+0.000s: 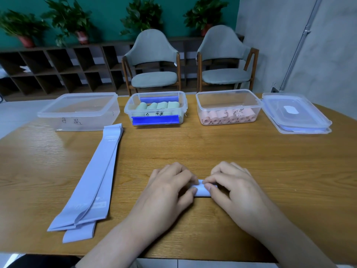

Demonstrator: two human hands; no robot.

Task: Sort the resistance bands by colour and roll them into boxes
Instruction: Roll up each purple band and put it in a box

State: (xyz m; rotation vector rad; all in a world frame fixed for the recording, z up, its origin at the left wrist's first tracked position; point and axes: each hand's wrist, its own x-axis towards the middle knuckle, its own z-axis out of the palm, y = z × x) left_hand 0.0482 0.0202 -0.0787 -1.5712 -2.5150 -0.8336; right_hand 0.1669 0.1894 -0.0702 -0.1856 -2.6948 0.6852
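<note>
A rolled lavender band (201, 190) lies on the wooden table (212, 147) near its front edge. My left hand (166, 190) and my right hand (235, 188) both pinch it from either side, fingers curled over the roll; most of it is hidden under them. A stack of flat lavender bands (94, 182) lies diagonally at the left. Three clear boxes stand at the back: an empty one (77, 111) at the left, one with green rolls (156, 109) and blue clips in the middle, one with pink rolls (228, 113) at the right.
Stacked clear lids (295, 115) lie at the far right of the table. Two grey chairs (154, 60) stand behind the table, in front of a dark shelf with potted plants.
</note>
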